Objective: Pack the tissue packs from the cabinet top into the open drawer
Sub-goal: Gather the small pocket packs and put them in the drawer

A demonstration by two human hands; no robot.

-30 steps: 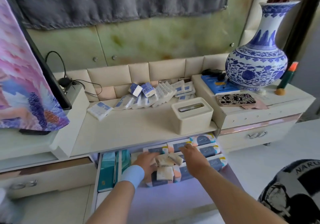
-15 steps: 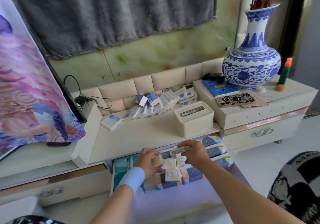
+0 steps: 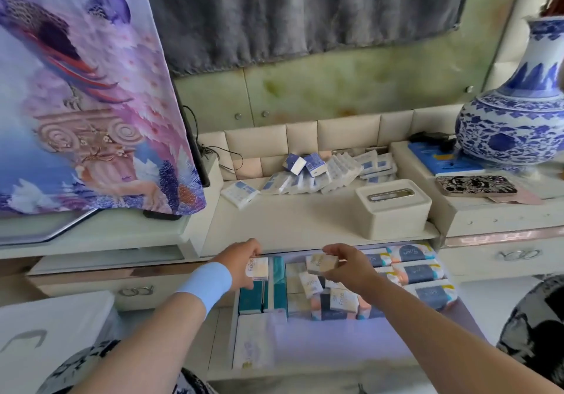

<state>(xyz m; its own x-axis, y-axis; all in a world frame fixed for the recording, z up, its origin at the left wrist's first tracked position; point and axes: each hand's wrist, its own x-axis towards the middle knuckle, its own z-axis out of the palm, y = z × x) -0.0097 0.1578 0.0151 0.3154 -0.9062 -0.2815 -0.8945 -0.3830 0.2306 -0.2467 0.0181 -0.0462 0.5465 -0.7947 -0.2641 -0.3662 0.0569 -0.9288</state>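
Several white-and-blue tissue packs [image 3: 317, 173] lie in a heap at the back of the cabinet top [image 3: 290, 219], one pack [image 3: 240, 192] apart at the left. Below it the open drawer [image 3: 253, 341] holds teal packs [image 3: 259, 294], larger blue-and-peach packs [image 3: 418, 271] and small cream packs [image 3: 341, 299]. My left hand [image 3: 241, 267], with a blue wristband, is shut on a small cream tissue pack [image 3: 258, 268] over the drawer's left side. My right hand [image 3: 351, 267] is shut on another small cream tissue pack [image 3: 322, 264] above the drawer's middle.
A cream tissue box [image 3: 393, 207] stands at the cabinet top's right front. A blue-and-white vase [image 3: 512, 119], a blue book [image 3: 439, 158] and a patterned phone case [image 3: 474, 185] sit on the raised right cabinet. A cloth-covered screen [image 3: 82, 94] stands at left.
Both hands have lifted out of the drawer's pile, each with a small cream pack; the left hand moved left. The camera view has shifted left and up.
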